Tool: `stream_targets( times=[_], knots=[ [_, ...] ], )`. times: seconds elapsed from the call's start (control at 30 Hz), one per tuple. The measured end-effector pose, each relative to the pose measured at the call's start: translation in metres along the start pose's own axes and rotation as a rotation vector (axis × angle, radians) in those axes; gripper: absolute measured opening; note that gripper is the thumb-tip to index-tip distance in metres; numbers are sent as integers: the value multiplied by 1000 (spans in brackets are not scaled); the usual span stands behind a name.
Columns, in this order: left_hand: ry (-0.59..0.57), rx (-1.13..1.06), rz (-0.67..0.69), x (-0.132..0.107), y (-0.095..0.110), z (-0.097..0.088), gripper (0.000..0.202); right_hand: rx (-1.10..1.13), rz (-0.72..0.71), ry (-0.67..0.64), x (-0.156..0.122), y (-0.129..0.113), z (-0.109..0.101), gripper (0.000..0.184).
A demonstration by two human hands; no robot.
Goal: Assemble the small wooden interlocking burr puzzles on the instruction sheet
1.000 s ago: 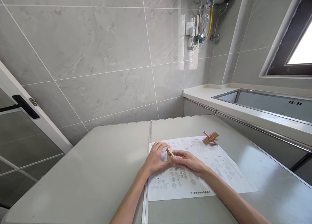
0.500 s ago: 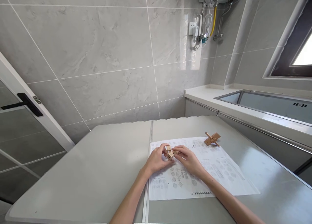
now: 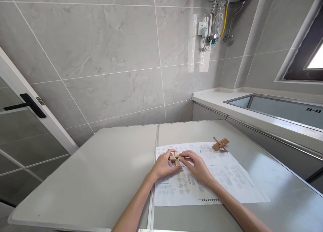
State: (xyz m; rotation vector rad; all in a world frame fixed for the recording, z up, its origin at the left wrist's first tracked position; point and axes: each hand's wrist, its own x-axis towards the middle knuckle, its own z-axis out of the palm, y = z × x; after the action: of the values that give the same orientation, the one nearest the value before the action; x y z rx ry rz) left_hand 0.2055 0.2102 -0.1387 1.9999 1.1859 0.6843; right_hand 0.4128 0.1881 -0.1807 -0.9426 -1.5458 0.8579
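Both hands hold a small wooden puzzle of crossed, interlocking blocks over the printed sheet. My left hand is closed around its left side, with fingers behind and thumb in front. From the right, my right hand pinches a bar that sticks out of the puzzle. Beneath the hands lies the white instruction sheet, printed with small grey diagrams and text. A second wooden assembly, brown and made of crossed flat pieces, rests at the sheet's upper right corner, apart from both hands.
The sheet lies on a light grey folding table with a seam down its middle. At right stands a white counter with a sink. A door with a black handle is at left, and a tiled wall rises behind.
The puzzle has turned in my fingers, so its cross shape now faces me more squarely. Both hands stay in nearly the same place. The view has shifted slightly.
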Motion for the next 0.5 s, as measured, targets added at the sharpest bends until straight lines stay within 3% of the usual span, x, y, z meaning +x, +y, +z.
stream_targets(
  times=[0.5],
  knots=[
    [36,-159,45,5,-4,-2,69,73,30,-81,1,-2,-2,35]
  ],
)
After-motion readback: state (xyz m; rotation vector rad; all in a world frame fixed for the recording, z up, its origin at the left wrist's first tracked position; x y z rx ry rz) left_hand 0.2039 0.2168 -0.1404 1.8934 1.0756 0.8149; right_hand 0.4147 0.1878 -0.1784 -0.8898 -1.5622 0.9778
